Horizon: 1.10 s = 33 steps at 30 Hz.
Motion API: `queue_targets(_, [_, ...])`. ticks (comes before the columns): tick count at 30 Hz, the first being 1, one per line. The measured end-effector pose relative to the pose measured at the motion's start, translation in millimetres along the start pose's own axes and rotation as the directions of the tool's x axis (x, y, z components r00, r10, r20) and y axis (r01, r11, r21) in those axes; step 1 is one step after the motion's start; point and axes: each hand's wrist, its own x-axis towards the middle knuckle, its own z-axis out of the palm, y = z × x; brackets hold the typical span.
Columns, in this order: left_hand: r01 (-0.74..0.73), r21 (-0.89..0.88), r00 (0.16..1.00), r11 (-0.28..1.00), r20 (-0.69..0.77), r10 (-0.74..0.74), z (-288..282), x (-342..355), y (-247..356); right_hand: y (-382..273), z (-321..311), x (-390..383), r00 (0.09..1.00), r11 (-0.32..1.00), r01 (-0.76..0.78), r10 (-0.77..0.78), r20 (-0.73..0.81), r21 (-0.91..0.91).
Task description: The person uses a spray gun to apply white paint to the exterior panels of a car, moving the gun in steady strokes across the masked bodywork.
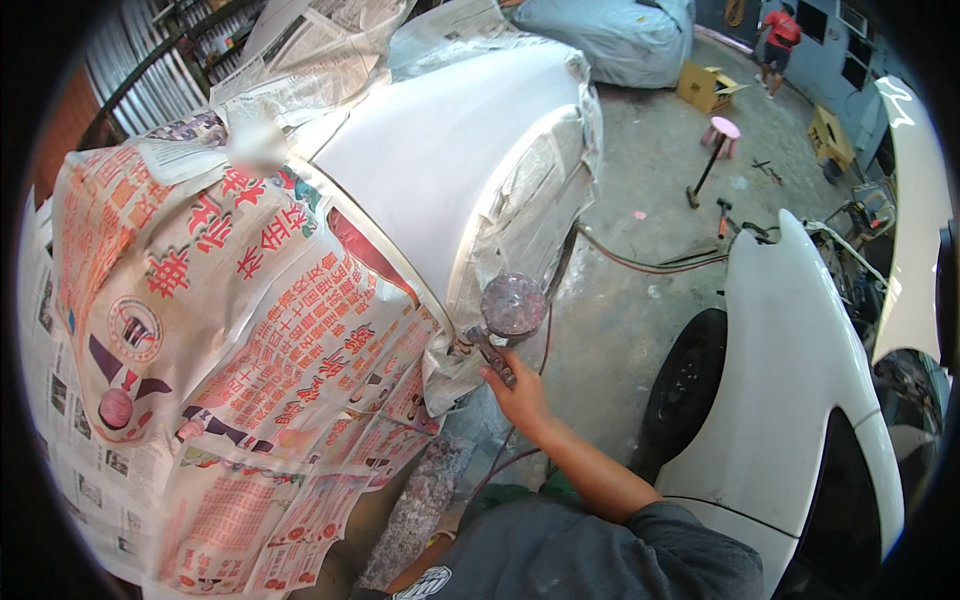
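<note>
My right hand (520, 395) is closed around the grip of a paint spray gun (492, 358). The gun's round, paint-speckled cup (514, 305) sits above the hand. Just beyond it is the lower edge of a smooth white car panel (420, 150), bordered by masking paper (535, 190). To the left, newspaper sheets (220, 330) with red and orange print cover the rest of the car. A strip of red (365, 245) shows between the newspaper and the panel. Part of my left forearm (412, 572) appears at the lower edge, but the left hand is out of sight.
Air hoses (650, 265) cross the concrete floor. A white car (770, 400) stands close on my right. Farther back are a pink stool (722, 130), cardboard boxes (707, 87), a hammer-like tool (724, 215) and a person in red (780, 40). A speckled board (425, 505) lies below.
</note>
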Motion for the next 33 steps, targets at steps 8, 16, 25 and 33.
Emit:
queue_targets(8, [-0.008, 0.007, 1.0, 1.0, 0.014, 0.008, 3, -1, 28, 23, 9, 32, 0.999, 0.997, 0.032, -0.03, 0.027, -0.065])
queue_targets(16, [-0.038, 0.07, 0.999, 0.997, 0.033, 0.036, -4, 22, 28, 42, 24, 32, 0.999, 0.995, -0.02, 0.017, -0.035, -0.098])
queue_targets(25, [-0.078, 0.138, 0.996, 0.987, 0.059, 0.07, -7, 37, 38, 40, 24, 25, 0.99, 0.998, -0.015, 0.023, 0.139, -0.059])
queue_targets(33, [-0.117, 0.203, 0.992, 0.972, 0.08, 0.103, -15, 45, 58, 41, 3, 63, 0.998, 0.985, 0.06, -0.063, -0.011, -0.162])
